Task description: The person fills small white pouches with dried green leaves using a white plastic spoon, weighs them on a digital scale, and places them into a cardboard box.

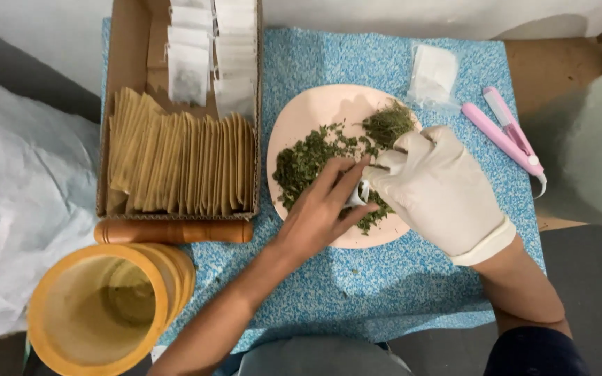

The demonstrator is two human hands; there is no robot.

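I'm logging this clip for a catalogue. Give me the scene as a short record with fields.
surface: blue speckled mat
left hand: bare, pinching a small white sachet
right hand: white glove, touching the same sachet
plate: pale pink, holds dried green herbs
cardboard box: brown envelopes, white sachets
nearby: pink sealer, wooden pestle, yellow mortar

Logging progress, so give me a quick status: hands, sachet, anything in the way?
Left hand bare, right hand gloved, both pinching small white sachet over dried green herbs on pink plate. Nothing in the way.
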